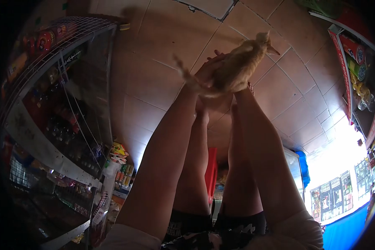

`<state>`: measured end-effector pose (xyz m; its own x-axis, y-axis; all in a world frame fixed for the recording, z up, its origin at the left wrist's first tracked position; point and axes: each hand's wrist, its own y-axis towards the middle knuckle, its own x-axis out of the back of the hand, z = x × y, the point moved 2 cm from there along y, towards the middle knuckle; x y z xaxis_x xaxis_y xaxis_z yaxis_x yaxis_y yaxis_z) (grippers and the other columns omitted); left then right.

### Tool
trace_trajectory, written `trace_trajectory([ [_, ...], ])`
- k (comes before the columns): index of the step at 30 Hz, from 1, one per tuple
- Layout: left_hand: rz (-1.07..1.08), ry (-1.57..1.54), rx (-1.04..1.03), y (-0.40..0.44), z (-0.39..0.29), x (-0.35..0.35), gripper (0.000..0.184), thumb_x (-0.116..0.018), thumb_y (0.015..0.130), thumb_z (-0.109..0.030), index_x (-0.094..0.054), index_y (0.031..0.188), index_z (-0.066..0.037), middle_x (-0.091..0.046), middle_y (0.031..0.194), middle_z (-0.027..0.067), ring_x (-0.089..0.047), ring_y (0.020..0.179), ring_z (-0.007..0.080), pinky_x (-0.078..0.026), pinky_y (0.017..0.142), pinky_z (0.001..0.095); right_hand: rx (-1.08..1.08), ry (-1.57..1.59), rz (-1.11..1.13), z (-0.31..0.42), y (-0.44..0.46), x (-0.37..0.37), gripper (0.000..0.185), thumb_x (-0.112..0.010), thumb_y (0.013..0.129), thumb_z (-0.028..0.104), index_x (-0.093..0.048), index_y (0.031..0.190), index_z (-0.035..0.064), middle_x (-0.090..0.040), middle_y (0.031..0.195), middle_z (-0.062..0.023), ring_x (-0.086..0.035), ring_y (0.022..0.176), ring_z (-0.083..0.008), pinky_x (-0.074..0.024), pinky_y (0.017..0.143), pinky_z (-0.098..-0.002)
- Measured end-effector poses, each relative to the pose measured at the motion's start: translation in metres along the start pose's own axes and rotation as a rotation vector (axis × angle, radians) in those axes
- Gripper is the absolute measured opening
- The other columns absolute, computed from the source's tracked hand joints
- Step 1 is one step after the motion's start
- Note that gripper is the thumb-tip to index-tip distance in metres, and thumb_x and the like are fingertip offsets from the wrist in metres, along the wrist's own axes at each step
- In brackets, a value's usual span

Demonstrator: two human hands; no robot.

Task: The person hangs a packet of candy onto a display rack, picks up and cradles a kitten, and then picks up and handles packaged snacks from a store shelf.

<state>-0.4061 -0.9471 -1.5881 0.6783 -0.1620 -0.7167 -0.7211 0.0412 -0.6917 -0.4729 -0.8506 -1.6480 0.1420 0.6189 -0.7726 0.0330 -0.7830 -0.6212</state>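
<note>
An orange cat [241,66] is between my outstretched arms, its head toward the upper right and its tail curling out to the left. Against its left flank lies my left hand [210,68], gripping the body, with some fingertips showing past the fur. The cat's body hides most of my right hand [251,86], of which only a small part shows along the other side. Its hindquarters are close to my wrists. Whether its paws touch the floor I cannot tell.
Tan floor tiles [154,79] lie beneath. A wire-topped shelf unit [106,83] holding bottles and packets stands left. Another goods rack [348,79] is at right. My bare legs [198,166] are below, near a red object [211,173]. Bright light enters from a doorway [321,166].
</note>
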Motion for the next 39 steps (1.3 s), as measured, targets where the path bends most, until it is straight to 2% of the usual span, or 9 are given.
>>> trace_trajectory([
  [6, -0.105, 0.552, -0.328, -0.02, -0.012, -0.019, 0.057, -0.062, 0.101, -0.03, -0.048, 0.149, -0.003, -0.056, 0.143, 0.0112, -0.052, 0.135, 0.0198, -0.043, 0.113, 0.0345, 0.043, -0.057, -0.004, -0.007, -0.019, 0.006, 0.051, -0.054, 0.107, 0.032, -0.041, 0.151, 0.011, -0.053, 0.144, -0.0139, -0.05, 0.135, -0.0343, -0.0399, 0.118, -0.0488],
  [9, -0.481, 0.238, 0.237, -0.03, -0.015, -0.013, 0.063, -0.064, 0.1, -0.039, -0.046, 0.15, -0.006, -0.064, 0.126, 0.0069, -0.062, 0.116, 0.0128, -0.054, 0.095, 0.0318, 0.004, 0.005, -0.207, -0.018, -0.048, 0.028, 0.049, -0.056, 0.106, 0.031, -0.043, 0.15, 0.0129, -0.051, 0.146, -0.0125, -0.048, 0.137, -0.0362, -0.0376, 0.119, -0.0511],
  [11, -0.541, 0.695, -0.115, -0.034, -0.005, 0.031, 0.059, -0.062, 0.101, -0.038, -0.048, 0.148, -0.005, -0.068, 0.119, 0.0079, -0.066, 0.109, 0.0155, -0.055, 0.089, 0.032, -0.091, 0.127, -0.458, -0.026, -0.076, 0.081, 0.048, -0.06, 0.102, 0.033, -0.047, 0.145, 0.0155, -0.05, 0.146, -0.0084, -0.05, 0.132, -0.0387, -0.0381, 0.115, -0.0546],
  [14, -0.648, 1.105, -0.178, -0.085, -0.001, 0.063, 0.054, -0.062, 0.1, -0.038, -0.056, 0.139, -0.001, -0.066, 0.129, 0.0162, -0.064, 0.119, 0.0275, -0.051, 0.099, 0.037, 0.027, -1.079, -0.492, -0.02, -0.131, 0.167, 0.047, -0.058, 0.103, 0.037, -0.05, 0.143, 0.0125, -0.057, 0.133, -0.0097, -0.057, 0.124, -0.0305, -0.0485, 0.101, -0.0516],
  [17, -0.595, 1.092, -0.062, -0.157, -0.009, 0.056, 0.045, -0.062, 0.1, -0.036, -0.063, 0.129, -0.002, -0.069, 0.12, 0.0153, -0.067, 0.113, 0.0276, -0.051, 0.096, 0.0372, -0.194, -0.675, -0.931, -0.002, -0.201, 0.052, 0.042, -0.059, 0.102, 0.034, -0.055, 0.139, 0.0146, -0.065, 0.118, -0.0058, -0.064, 0.108, -0.0216, -0.054, 0.083, -0.0413],
  [25, -0.474, 1.587, -0.033, -0.371, 0.012, 0.055, 0.036, -0.057, 0.102, -0.031, -0.067, 0.127, -0.007, -0.065, 0.129, 0.0158, -0.061, 0.124, 0.0309, -0.047, 0.107, 0.0367, -0.039, -0.936, -0.912, 0.013, -0.383, -0.062, 0.041, -0.059, 0.101, 0.035, -0.06, 0.137, 0.0167, -0.072, 0.115, -0.0059, -0.071, 0.1, -0.0207, -0.0567, 0.082, -0.0396],
  [28, -0.656, 1.211, 0.091, -0.426, 0.012, 0.003, 0.039, -0.065, 0.097, -0.035, -0.068, 0.125, -0.007, -0.072, 0.117, 0.0143, -0.067, 0.114, 0.0262, -0.051, 0.1, 0.0354, 0.01, -0.828, -0.859, 0.002, -0.434, -0.115, 0.04, -0.059, 0.1, 0.036, -0.063, 0.134, 0.0162, -0.071, 0.113, -0.0065, -0.071, 0.097, -0.0217, -0.0578, 0.077, -0.0404],
  [32, -0.51, 1.396, 0.298, -0.476, -0.043, -0.15, 0.045, -0.07, 0.096, -0.035, -0.066, 0.129, -0.005, -0.072, 0.121, 0.0139, -0.068, 0.115, 0.0196, -0.053, 0.098, 0.0341, 0.108, -0.815, -0.726, -0.002, -0.463, -0.182, 0.04, -0.062, 0.098, 0.032, -0.062, 0.135, 0.0141, -0.07, 0.118, -0.0094, -0.07, 0.102, -0.0241, -0.0579, 0.082, -0.0413],
  [39, -0.221, 1.383, -0.968, -0.589, -0.177, -0.489, 0.046, -0.067, 0.1, -0.029, -0.06, 0.134, 0.002, -0.068, 0.128, 0.0174, -0.066, 0.119, 0.0246, -0.051, 0.103, 0.0355, 0.803, -1.225, 0.077, 0.018, -0.552, -0.613, 0.049, -0.065, 0.097, 0.025, -0.055, 0.14, 0.0039, -0.066, 0.126, -0.0107, -0.064, 0.117, -0.0221, -0.0521, 0.099, -0.0377],
])
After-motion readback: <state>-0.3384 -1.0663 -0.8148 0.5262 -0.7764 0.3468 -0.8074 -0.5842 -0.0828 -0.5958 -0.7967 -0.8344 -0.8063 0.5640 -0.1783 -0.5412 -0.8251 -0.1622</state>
